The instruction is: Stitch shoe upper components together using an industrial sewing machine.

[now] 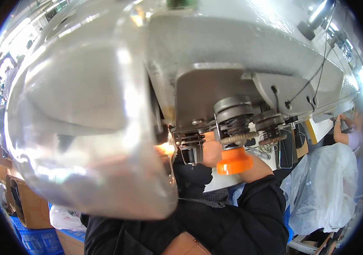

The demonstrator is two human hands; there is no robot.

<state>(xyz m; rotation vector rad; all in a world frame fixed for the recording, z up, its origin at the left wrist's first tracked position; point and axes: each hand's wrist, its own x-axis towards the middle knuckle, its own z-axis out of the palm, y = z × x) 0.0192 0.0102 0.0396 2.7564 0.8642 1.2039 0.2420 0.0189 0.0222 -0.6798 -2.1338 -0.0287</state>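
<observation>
black cloth (192, 176) lies below the sewing machine (83, 106), near the right hand (210, 151), half hidden behind an orange knob (234, 161); its grip i cannot tell. the left hand is out of sight, its state unknown. a cardboard box (32, 208) touches a blue crate (41, 241), contents unclear. bare white tabletop (223, 180) shows between cloth and right sleeve (262, 199).

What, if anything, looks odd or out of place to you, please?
The orange knob by the metal discs looks slightly odd: its ribbed, stepped shape resembles a bottle cap. No spill or damage shows, though the machine hides much behind it.
</observation>
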